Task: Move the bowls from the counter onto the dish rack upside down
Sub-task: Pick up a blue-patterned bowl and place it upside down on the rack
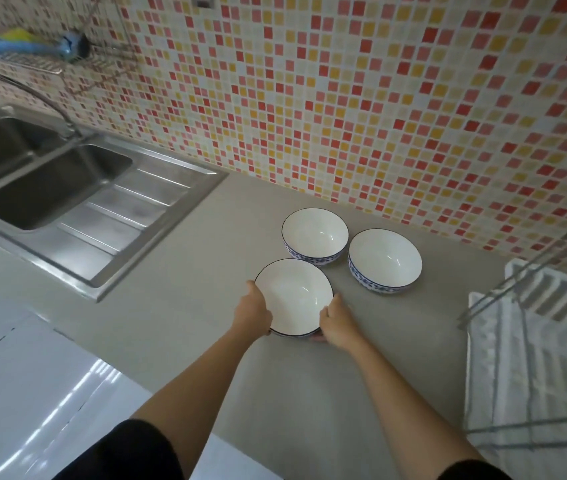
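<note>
Three white bowls with blue patterned outsides stand upright on the grey counter (pixel 185 292). The nearest bowl (pixel 294 296) is held from both sides: my left hand (pixel 252 310) grips its left rim and my right hand (pixel 335 322) grips its right rim, fingers under the base. Whether it is lifted off the counter I cannot tell. A second bowl (pixel 315 235) stands behind it near the wall. The third bowl (pixel 384 259) sits to the right. The dish rack (pixel 531 355), white tray with metal wires, is at the right edge and holds nothing visible.
A steel double sink (pixel 50 188) with a drainboard and a curved tap (pixel 32 95) lies at the left. A mosaic tiled wall (pixel 344 98) runs behind the counter. A wire shelf with sponges (pixel 29 46) hangs at the top left.
</note>
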`<control>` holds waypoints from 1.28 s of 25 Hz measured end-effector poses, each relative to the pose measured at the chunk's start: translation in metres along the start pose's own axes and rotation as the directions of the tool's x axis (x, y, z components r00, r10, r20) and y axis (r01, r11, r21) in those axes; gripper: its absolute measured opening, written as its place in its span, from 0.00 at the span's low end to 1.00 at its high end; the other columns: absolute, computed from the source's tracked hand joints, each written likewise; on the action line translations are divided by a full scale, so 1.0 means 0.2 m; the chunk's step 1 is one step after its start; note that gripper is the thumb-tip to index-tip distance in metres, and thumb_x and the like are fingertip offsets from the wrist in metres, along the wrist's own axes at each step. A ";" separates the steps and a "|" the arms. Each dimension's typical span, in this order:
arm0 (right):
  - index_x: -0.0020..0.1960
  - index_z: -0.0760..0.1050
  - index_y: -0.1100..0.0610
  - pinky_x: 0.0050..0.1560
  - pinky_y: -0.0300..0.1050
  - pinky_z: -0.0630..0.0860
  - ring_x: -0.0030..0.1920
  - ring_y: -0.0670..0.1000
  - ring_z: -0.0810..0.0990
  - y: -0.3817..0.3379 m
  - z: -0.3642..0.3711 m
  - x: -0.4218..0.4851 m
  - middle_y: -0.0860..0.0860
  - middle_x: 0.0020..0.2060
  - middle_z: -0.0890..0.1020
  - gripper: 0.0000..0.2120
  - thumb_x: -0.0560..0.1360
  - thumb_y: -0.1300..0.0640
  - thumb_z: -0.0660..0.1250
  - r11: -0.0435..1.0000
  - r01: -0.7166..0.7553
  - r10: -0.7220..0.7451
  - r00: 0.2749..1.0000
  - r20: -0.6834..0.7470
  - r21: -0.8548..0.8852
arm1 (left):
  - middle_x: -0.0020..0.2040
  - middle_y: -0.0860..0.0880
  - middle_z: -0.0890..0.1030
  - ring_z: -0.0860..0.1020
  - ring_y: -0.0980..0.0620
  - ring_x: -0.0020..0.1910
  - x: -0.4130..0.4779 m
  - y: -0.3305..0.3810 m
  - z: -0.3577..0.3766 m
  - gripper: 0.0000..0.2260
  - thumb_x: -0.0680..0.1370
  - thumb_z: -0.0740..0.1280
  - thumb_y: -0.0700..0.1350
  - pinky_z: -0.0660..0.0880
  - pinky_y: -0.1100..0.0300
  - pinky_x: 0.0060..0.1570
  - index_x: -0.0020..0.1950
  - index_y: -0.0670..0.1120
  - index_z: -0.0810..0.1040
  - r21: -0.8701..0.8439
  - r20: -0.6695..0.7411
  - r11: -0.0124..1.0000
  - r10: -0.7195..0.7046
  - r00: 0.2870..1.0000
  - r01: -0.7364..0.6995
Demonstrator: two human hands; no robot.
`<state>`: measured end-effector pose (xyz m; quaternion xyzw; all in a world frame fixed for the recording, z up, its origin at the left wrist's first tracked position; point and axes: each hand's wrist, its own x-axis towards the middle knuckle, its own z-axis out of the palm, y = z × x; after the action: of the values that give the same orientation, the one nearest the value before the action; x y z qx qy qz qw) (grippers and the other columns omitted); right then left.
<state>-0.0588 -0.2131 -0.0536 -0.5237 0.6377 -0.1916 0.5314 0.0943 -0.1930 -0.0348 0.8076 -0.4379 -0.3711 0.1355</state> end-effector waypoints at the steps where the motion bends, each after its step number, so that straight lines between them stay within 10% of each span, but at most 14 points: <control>1: 0.54 0.60 0.60 0.46 0.60 0.80 0.52 0.56 0.72 0.01 0.01 -0.01 0.54 0.54 0.66 0.06 0.79 0.68 0.52 0.999 0.016 -0.015 1.000 -0.008 0.033 | 0.55 0.34 0.75 0.80 0.32 0.50 -0.02 -0.01 -0.01 0.23 0.74 0.55 0.28 0.80 0.43 0.49 0.68 0.38 0.56 0.000 -0.002 1.000 0.008 1.000 -0.008; 6: 0.62 0.61 0.63 0.56 0.53 0.76 0.56 0.59 0.74 0.01 0.03 -0.23 0.61 0.61 0.74 0.12 0.78 0.65 0.52 0.998 0.060 -0.062 0.994 -0.095 -0.027 | 0.52 0.36 0.74 0.81 0.33 0.45 -0.23 -0.05 -0.09 0.20 0.74 0.52 0.28 0.82 0.44 0.44 0.65 0.41 0.59 -0.058 -0.037 0.994 0.096 0.995 -0.098; 9: 0.64 0.59 0.62 0.44 0.39 0.78 0.52 0.58 0.75 -0.02 0.00 -0.41 0.58 0.58 0.74 0.14 0.79 0.64 0.52 0.993 0.116 -0.115 0.983 -0.143 -0.003 | 0.52 0.38 0.76 0.81 0.34 0.46 -0.39 -0.07 -0.15 0.22 0.73 0.53 0.29 0.81 0.44 0.44 0.65 0.44 0.60 -0.121 -0.089 0.974 0.181 0.979 -0.191; 13: 0.59 0.58 0.56 0.50 0.58 0.80 0.49 0.57 0.76 -0.12 -0.08 -0.69 0.54 0.54 0.73 0.13 0.76 0.66 0.52 0.962 0.270 -0.256 0.937 -0.237 0.029 | 0.52 0.41 0.78 0.77 0.38 0.52 -0.64 -0.04 -0.25 0.17 0.79 0.61 0.45 0.72 0.54 0.49 0.65 0.42 0.63 -0.156 -0.257 0.917 0.322 0.911 -0.368; 19: 0.58 0.58 0.53 0.62 0.49 0.71 0.57 0.48 0.74 -0.32 -0.32 -1.16 0.37 0.51 0.71 0.14 0.79 0.49 0.59 0.797 0.603 -0.567 0.732 -0.378 -0.027 | 0.52 0.54 0.75 0.77 0.45 0.57 -1.06 0.19 -0.43 0.26 0.73 0.47 0.71 0.73 0.41 0.61 0.58 0.53 0.63 -0.481 -0.331 0.627 0.518 0.789 -0.613; 27: 0.49 0.59 0.41 0.51 0.31 0.68 0.46 0.27 0.71 -0.52 -0.70 -1.65 0.40 0.48 0.70 0.15 0.74 0.34 0.41 0.626 0.769 -0.705 0.486 -0.516 -0.130 | 0.47 0.59 0.71 0.75 0.50 0.55 -1.60 0.62 -0.56 0.20 0.72 0.50 0.68 0.73 0.39 0.61 0.52 0.55 0.68 -0.613 -0.498 0.293 0.577 0.647 -0.734; 32: 0.52 0.61 0.40 0.60 0.49 0.74 0.58 0.47 0.76 -0.45 -1.14 -1.84 0.43 0.55 0.74 0.32 0.60 0.19 0.45 0.492 0.863 -0.729 0.336 -0.597 -0.115 | 0.55 0.53 0.77 0.76 0.53 0.56 -1.86 0.95 -0.38 0.29 0.68 0.50 0.70 0.75 0.47 0.61 0.60 0.56 0.71 -0.601 -0.481 0.128 0.730 0.486 -0.789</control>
<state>-0.2581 0.0022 0.2759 -0.6205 0.3975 -0.6449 0.2027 -0.0929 -0.0103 0.2994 0.3396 -0.5750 -0.3676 0.6473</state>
